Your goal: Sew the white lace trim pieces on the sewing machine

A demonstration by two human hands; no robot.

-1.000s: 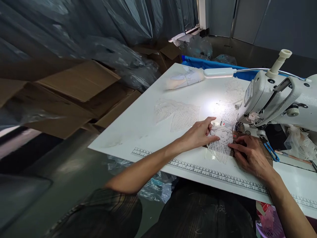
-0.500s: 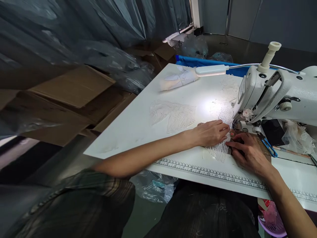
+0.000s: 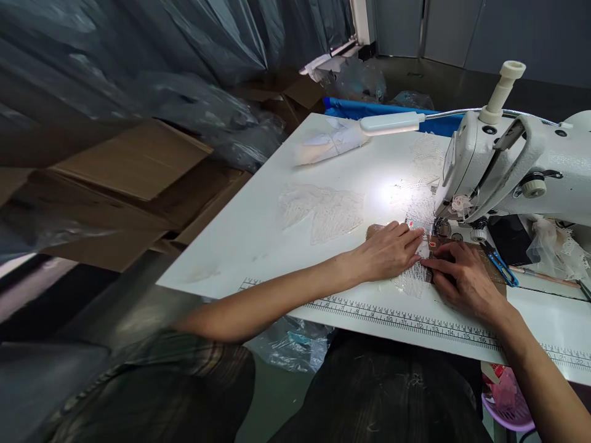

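Note:
A strip of white lace fabric (image 3: 409, 284) lies under the needle area of a white sewing machine (image 3: 501, 166). My left hand (image 3: 390, 249) rests over the lace, its fingers stretched toward the presser foot (image 3: 433, 227). On the other side, my right hand (image 3: 464, 280) lies on the brown plate (image 3: 492, 271) of the machine bed. Its index fingertip touches the lace's right edge, and the thumb is apart from it. Both hands press from above, and the fingers partly cover the lace. More lace (image 3: 420, 200) stretches out behind the needle.
Lace pieces (image 3: 339, 212) lie left on the white table (image 3: 249, 246). A bundle (image 3: 330, 144) sits behind them beneath a lamp (image 3: 392, 123). Blue thread snips (image 3: 501, 267), a black phone-like slab (image 3: 509, 239) and tulle (image 3: 556, 249) are at right. Cardboard boxes (image 3: 133, 157) stand left.
My left hand has shifted slightly left and back from the needle, uncovering more lace and a red mark beside the foot. My right hand stays in nearly the same place. The view has tilted slightly.

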